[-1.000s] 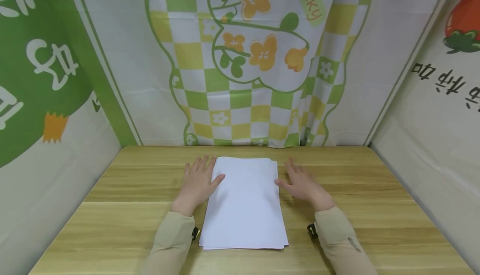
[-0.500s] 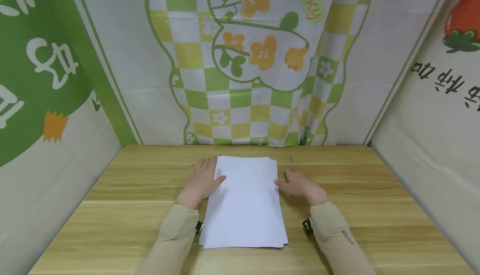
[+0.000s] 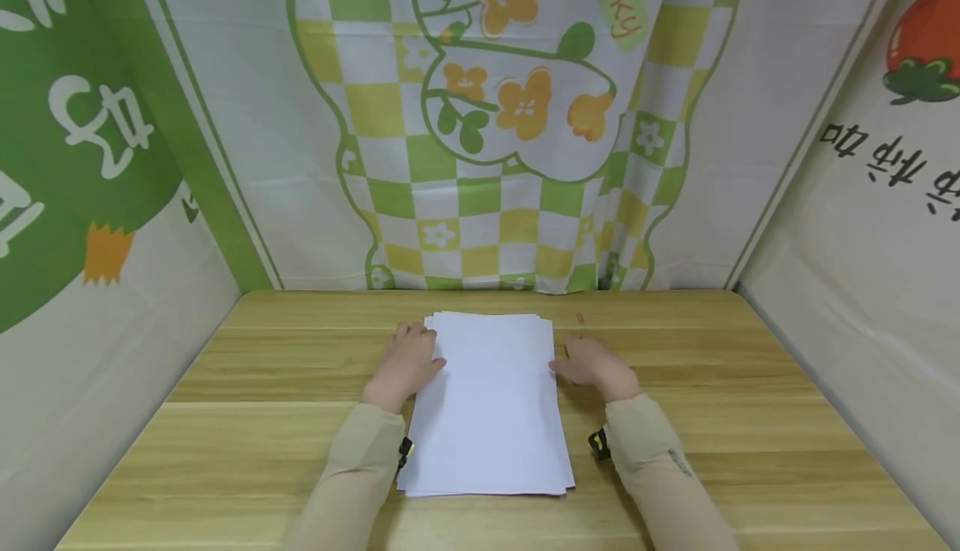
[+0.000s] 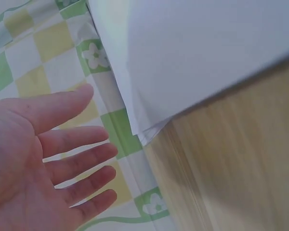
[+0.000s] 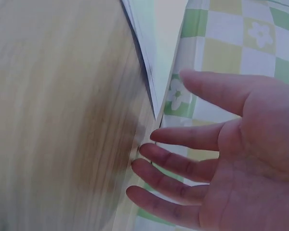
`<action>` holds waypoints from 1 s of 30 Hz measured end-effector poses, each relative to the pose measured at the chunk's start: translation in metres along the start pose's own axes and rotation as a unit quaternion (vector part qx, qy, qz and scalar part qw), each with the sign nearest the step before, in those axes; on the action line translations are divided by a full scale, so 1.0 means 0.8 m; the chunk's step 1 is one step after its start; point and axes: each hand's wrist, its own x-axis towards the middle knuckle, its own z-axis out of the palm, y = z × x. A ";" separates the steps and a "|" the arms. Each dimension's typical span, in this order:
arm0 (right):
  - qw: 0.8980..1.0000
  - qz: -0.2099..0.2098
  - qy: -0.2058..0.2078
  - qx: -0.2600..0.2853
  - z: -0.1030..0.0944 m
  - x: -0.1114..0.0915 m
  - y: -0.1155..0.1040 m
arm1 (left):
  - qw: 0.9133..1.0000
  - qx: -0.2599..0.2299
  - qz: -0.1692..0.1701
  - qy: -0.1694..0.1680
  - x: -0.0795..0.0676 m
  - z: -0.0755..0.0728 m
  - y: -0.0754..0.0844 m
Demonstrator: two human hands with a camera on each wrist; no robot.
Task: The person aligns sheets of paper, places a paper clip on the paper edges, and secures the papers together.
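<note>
A stack of white paper sheets (image 3: 487, 409) lies lengthwise on the table, its edges slightly uneven. Beside its far left edge is my left hand (image 3: 406, 361), fingers bent downward and thumb at the paper's margin. On the opposite side my right hand (image 3: 592, 363) has its thumb tip right at the right edge. The left wrist view shows the left hand (image 4: 62, 154) with loosely bent, spread fingers near a corner of the sheets (image 4: 183, 57). Similarly relaxed, the right hand (image 5: 221, 149) appears beside the paper's corner (image 5: 156, 57) in the right wrist view.
The wooden table (image 3: 225, 451) extends on both sides of the stack. A small reddish mark (image 3: 580, 318) shows beyond the right hand. Behind the table hangs a green and yellow checked curtain (image 3: 480, 201), with printed cloth walls left and right.
Both hands' fingers have gone from stretched out to bent, and the forearms have drawn inward toward the stack. The reddish mark, earlier covered by the right fingers, now shows.
</note>
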 end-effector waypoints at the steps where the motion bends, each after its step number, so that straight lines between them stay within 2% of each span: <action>1: 1.000 0.001 0.001 -0.004 0.000 0.001 -0.001 | 1.000 -0.002 -0.002 0.001 0.000 0.000 0.001; 14: 0.999 0.033 -0.008 -0.016 0.004 0.019 -0.010 | 0.999 -0.014 -0.037 -0.002 0.008 0.002 0.005; 20: 0.998 0.068 -0.013 -0.001 0.004 0.026 -0.016 | 0.998 -0.003 -0.055 -0.016 0.013 0.003 0.006; 30: 0.995 0.098 -0.003 0.010 0.003 0.030 -0.021 | 0.998 0.023 -0.058 -0.014 0.015 0.001 0.008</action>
